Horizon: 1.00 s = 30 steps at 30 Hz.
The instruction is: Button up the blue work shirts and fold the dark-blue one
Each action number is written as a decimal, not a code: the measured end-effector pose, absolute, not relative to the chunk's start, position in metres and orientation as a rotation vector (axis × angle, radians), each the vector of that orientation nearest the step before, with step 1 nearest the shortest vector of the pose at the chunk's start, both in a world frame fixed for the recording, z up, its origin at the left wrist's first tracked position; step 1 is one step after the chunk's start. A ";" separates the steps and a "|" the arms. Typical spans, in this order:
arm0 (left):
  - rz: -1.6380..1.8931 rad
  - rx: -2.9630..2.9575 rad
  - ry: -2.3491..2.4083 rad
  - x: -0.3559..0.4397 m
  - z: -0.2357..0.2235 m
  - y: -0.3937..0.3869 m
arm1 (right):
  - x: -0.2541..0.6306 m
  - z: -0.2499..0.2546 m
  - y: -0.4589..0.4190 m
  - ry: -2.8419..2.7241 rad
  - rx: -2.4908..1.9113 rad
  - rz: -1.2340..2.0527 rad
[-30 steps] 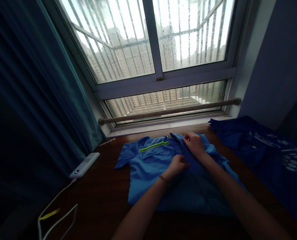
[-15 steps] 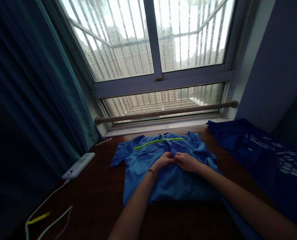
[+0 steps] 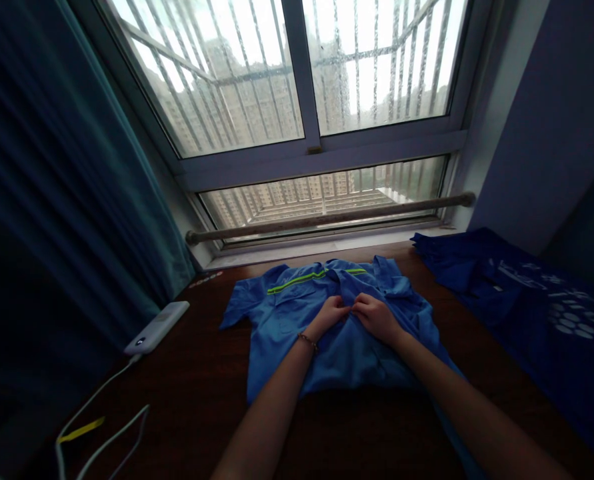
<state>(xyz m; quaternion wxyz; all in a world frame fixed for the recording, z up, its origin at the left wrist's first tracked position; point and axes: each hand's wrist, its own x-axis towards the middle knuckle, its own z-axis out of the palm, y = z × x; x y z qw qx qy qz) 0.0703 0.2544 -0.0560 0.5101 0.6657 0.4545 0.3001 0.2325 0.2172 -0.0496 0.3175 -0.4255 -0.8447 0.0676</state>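
A blue short-sleeved shirt with a yellow-green stripe across its chest lies spread on the dark wooden table, collar toward the window. My left hand is closed on the shirt's front opening, near the middle. Right beside it, my right hand pinches the cloth of the same opening, the fingertips of both hands almost meeting. Whatever small part sits between the fingertips is hidden. A beaded bracelet circles my left wrist.
At the left, a white power bank lies with a white cable plugged in. A yellow strip is near the cable. On the right rests a darker blue printed cloth. Behind the table are a window rail and a curtain.
Both hands stay at the shirt front, with the right hand's fingers now angled more upward. The shirt's lower right part has shifted slightly. The whole view has tilted a little.
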 end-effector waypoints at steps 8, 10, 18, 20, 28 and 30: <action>0.852 2.054 1.268 0.074 -0.062 0.245 | 0.230 -0.048 0.216 -2.227 -1.431 0.175; 0.871 2.100 1.319 0.076 -0.059 0.243 | 0.230 -0.048 0.214 -2.174 -1.489 0.159; 0.737 2.296 1.420 0.098 -0.036 0.218 | 0.233 -0.053 0.220 -1.994 -1.602 0.176; 0.673 2.285 1.424 0.101 -0.029 0.208 | 0.240 -0.055 0.229 -1.829 -1.609 0.229; 0.357 2.324 1.441 0.076 -0.030 0.180 | 0.292 -0.026 0.260 -1.295 -1.622 0.326; 0.511 2.336 1.385 0.060 -0.034 0.184 | 0.294 -0.014 0.261 -1.321 -1.592 0.412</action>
